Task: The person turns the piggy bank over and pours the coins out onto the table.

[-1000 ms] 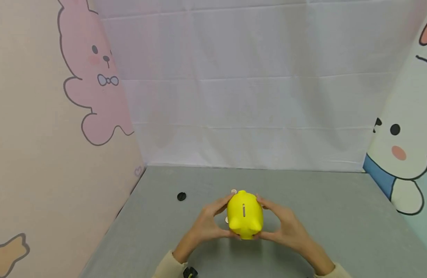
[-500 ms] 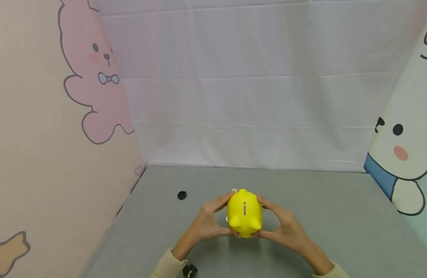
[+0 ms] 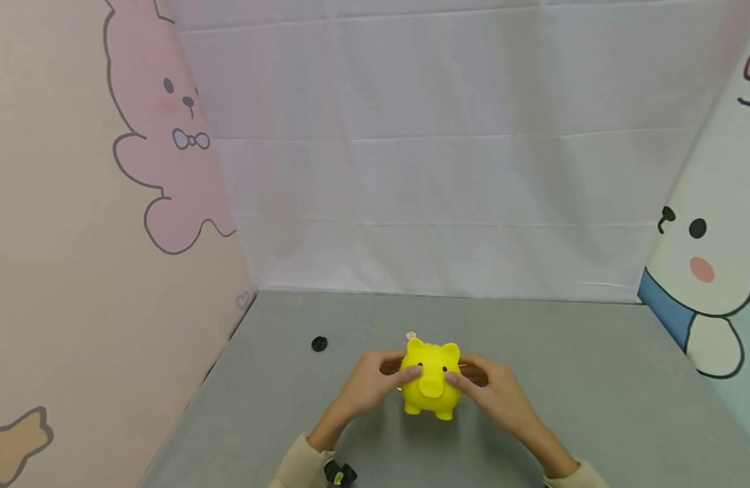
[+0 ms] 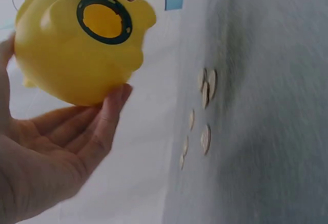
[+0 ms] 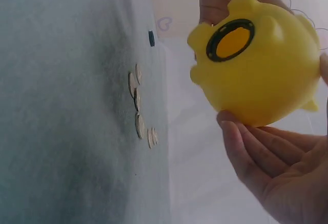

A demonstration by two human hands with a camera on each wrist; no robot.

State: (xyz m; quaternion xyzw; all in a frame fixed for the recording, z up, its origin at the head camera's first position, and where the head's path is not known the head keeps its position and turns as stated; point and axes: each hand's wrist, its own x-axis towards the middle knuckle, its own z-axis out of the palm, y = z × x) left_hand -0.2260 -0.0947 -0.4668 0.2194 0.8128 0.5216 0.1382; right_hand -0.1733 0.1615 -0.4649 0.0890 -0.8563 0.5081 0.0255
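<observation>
A yellow piggy bank (image 3: 431, 396) is raised above the grey table between two hands. My left hand (image 3: 370, 385) grips its left side, the thumb lying across the pig's face. From the other side my right hand (image 3: 503, 396) holds it, thumb below the pig's eye. Both wrist views show a round opening (image 4: 104, 21) with a black rim in its belly. Several coins (image 4: 205, 139) lie on the table beneath it, mostly hidden in the head view. A black round plug (image 3: 319, 343) rests on the table, left of the hands.
The grey tabletop (image 3: 582, 379) runs back to a white cloth (image 3: 411, 169). Patterned walls stand at left and right. A black object (image 3: 340, 473) sits at the left wrist.
The piggy bank has been tipped: its slotted top faced the head camera before, and its face does now. Both thumbs have come up onto the front of it.
</observation>
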